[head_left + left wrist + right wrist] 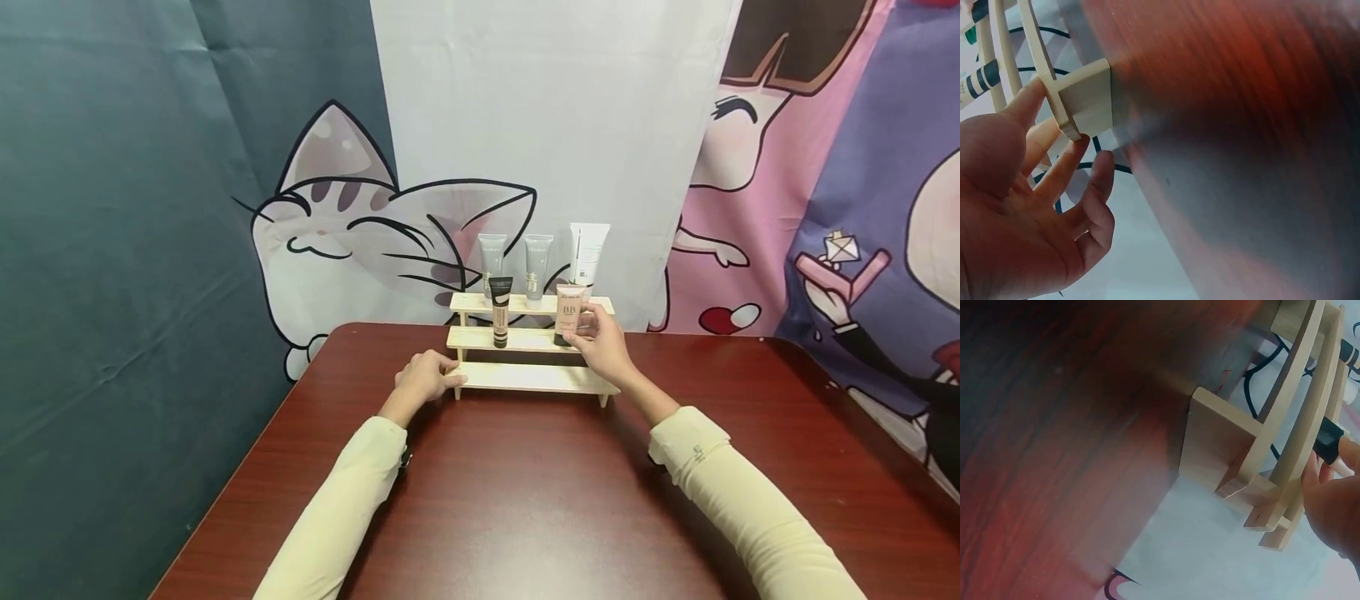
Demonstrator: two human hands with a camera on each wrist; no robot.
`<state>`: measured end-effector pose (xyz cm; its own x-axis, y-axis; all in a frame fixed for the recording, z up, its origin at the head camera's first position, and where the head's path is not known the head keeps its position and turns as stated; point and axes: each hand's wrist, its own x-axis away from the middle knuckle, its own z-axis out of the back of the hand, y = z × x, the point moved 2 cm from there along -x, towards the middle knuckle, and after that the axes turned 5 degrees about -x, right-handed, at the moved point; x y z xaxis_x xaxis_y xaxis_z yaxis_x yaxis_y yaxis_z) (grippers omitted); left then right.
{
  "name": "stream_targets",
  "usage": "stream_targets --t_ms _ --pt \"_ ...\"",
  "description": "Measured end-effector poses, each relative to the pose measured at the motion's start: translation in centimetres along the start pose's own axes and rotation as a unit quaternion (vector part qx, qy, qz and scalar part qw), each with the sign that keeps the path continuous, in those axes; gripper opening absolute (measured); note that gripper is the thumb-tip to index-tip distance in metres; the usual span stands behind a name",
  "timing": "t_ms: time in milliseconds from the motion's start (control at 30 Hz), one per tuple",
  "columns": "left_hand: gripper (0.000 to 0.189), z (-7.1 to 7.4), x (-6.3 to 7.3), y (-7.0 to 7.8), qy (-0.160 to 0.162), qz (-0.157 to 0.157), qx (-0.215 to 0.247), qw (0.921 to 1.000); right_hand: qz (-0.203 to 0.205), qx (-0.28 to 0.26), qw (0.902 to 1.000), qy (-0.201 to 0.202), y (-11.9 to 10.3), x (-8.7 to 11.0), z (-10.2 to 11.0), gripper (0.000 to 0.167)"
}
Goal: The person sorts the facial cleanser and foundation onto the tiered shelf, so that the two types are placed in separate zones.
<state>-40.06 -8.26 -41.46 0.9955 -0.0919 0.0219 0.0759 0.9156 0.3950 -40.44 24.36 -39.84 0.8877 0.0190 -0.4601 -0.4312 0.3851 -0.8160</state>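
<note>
A three-step wooden display rack [528,377] stands at the far side of the table. My left hand [424,379] grips the left end of its lowest shelf, thumb on one face and fingertips at the shelf's edge [1067,125]. On the middle step, my right hand [602,343] holds a pink BB cream tube [569,312] upright, cap down, between thumb and fingers. The tube's black cap [1327,440] shows at the step in the right wrist view, where most of the hand [1335,506] is cut off. A black-and-beige tube [500,312] stands left of it.
Two grey tubes [537,268] and a taller white tube [588,254] stand on the top step. A cartoon-printed curtain [465,108] hangs directly behind the dark red table [510,500].
</note>
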Motion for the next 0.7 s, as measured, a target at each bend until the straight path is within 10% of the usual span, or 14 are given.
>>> stream_targets --t_ms 367,700 --pt "0.051 0.1 1.1 0.4 0.018 -0.052 -0.020 0.9983 0.010 0.014 0.9998 -0.004 -0.2 -0.1 0.6 0.064" --pt "0.051 -0.1 1.0 1.5 0.015 -0.038 -0.019 0.9990 0.008 0.039 0.9992 -0.005 0.4 0.0 1.4 0.057"
